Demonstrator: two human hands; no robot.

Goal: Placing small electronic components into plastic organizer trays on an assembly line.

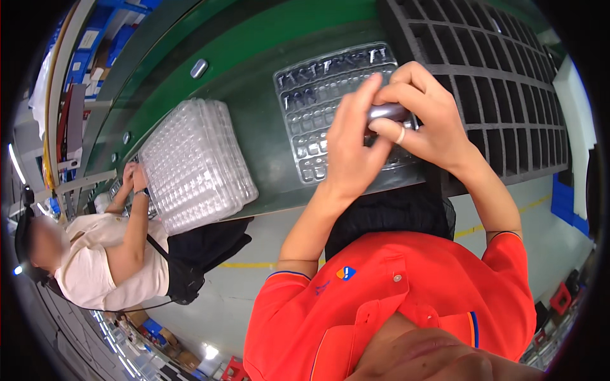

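Above the clear tray, my right hand (422,120) pinches a small, glossy, grey-purple rounded case (389,113) between thumb and bent fingers. My left hand (351,140) closes around the left end of the same case, fingers above it and thumb below; its fingertips partly hide it. Under both hands lies the clear plastic tray (289,127) with rows of moulded pockets. Small dark parts (327,65) sit in its far rows, while many nearer pockets look bare.
A tall stack of clear trays (194,165) stands left on the green bench (254,95). A dark divided crate (502,120) stands right. A small grey rounded object (199,68) lies at the back. A co-worker (121,254) has both hands near the stack's far left side.
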